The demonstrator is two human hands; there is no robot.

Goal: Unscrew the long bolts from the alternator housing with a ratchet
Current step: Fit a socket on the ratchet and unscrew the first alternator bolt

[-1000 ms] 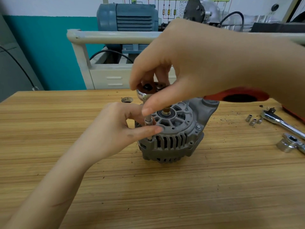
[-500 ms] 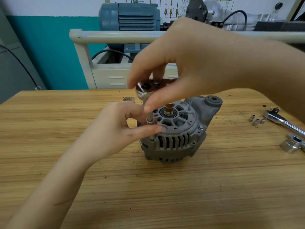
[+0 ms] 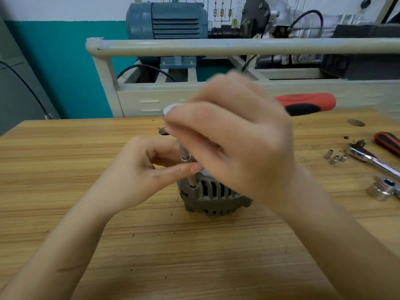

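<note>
A grey alternator housing (image 3: 214, 195) stands on the wooden table (image 3: 194, 256). At its left edge a long bolt (image 3: 191, 180) rises from the housing, with a silver socket (image 3: 185, 158) on top. My left hand (image 3: 142, 169) pinches the socket between thumb and fingers. My right hand (image 3: 233, 148), blurred by motion, is closed over the ratchet's head above the housing and hides the alternator's top. The ratchet's red and black handle (image 3: 305, 103) sticks out to the right behind that hand.
At the right lie a second chrome ratchet (image 3: 372, 159), three small sockets (image 3: 334, 159), a large socket (image 3: 383, 191) and a red-handled tool (image 3: 388, 141). A washer (image 3: 356, 122) lies far right. A cream rail frame (image 3: 216, 47) and blue motor (image 3: 166, 20) stand behind the table.
My right hand has dropped and turned over the ratchet head, now covering the alternator's top. The red handle shows again at the right. My left hand still pinches the socket.
</note>
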